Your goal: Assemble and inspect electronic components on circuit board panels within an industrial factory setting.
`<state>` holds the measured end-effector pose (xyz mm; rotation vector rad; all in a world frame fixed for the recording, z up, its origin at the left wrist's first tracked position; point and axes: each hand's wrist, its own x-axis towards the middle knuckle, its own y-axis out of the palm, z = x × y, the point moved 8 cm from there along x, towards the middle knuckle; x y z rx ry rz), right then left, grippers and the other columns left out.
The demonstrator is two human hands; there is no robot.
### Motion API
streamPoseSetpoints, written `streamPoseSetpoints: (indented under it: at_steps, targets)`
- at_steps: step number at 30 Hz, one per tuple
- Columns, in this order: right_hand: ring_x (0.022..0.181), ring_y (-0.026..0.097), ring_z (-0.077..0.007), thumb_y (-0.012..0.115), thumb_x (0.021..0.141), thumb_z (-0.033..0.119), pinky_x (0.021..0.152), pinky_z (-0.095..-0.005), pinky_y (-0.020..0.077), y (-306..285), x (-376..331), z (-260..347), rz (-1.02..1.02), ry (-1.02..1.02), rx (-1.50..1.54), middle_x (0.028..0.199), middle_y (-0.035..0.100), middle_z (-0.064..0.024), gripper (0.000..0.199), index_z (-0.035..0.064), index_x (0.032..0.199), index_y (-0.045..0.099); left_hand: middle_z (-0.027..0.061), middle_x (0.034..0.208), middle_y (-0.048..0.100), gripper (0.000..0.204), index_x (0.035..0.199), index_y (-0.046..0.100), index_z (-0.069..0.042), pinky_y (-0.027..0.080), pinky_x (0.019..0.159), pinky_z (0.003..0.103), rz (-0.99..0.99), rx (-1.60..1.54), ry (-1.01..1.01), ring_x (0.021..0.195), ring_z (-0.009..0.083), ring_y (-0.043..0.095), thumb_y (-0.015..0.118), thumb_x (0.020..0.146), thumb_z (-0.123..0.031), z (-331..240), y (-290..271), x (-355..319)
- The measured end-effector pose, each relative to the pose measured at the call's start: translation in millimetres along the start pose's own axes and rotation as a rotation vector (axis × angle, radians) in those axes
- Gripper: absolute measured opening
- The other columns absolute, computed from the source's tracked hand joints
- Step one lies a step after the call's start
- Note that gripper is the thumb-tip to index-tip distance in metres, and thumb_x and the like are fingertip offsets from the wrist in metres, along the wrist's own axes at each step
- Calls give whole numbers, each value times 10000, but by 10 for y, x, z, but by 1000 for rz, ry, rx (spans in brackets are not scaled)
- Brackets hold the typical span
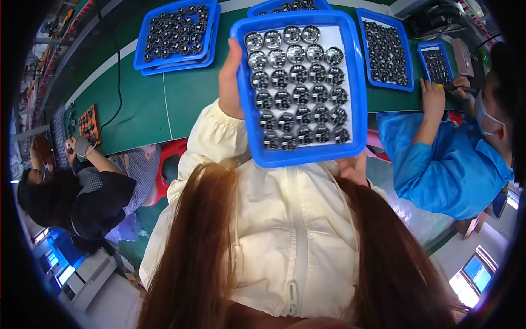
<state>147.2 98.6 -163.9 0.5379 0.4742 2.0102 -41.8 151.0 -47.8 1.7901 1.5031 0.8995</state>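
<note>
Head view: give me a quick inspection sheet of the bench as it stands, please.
Surface: green bench with a white stripe along it.
Job's things: blue tray of round dark parts in rows on a white liner, held up over the bench edge.
Clutter: stacked blue trays far left, further trays right, all with dark parts; an orange fixture at left.
Grippers: left hand grips the tray's left rim; right hand holds its near right corner, mostly hidden.
Cables: black cable runs across the bench to the left.
Surroundings: a seated person in blue works at right, another person in dark clothing at left.
</note>
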Motion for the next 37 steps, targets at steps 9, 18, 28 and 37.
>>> streamPoseSetpoints:
  at_steps: [9, 18, 28, 37]
  targets:
    - [1075, 505, -295, 526, 750, 607, 894, -382, 408, 66, 402, 473, -90, -21, 57, 1186, 466, -246, 920, -94, 1282, 259, 212, 1286, 392, 728, 1304, 306, -4, 371, 948, 480, 98, -197, -139, 1141, 345, 441, 269, 861, -581, 70, 222, -12]
    - [1213, 367, -325, 386, 881, 168, 1003, -412, 286, 544, 585, 806, 61, -123, 85, 1336, 306, -241, 580, -69, 1349, 136, 190, 1262, 423, 713, 1295, 321, -17, 389, 923, 477, -184, -26, -93, 1109, 329, 468, 322, 852, -577, 19, 215, -254]
    - [1200, 388, -311, 373, 862, 123, 1004, -392, 284, 401, 597, 775, 49, -135, 14, 1318, 333, -248, 566, -98, 1334, 152, 179, 1239, 446, 669, 1281, 344, -32, 399, 911, 475, -288, -105, -26, 1085, 320, 485, 347, 859, -551, 38, 180, -226]
    - [1132, 462, -290, 402, 872, 129, 961, -361, 341, 356, 577, 802, -26, -46, -64, 1268, 411, -237, 549, -87, 1330, 191, 178, 1249, 437, 688, 1285, 340, -30, 390, 923, 471, -417, 117, -33, 1098, 324, 474, 381, 843, -557, 16, 74, -237]
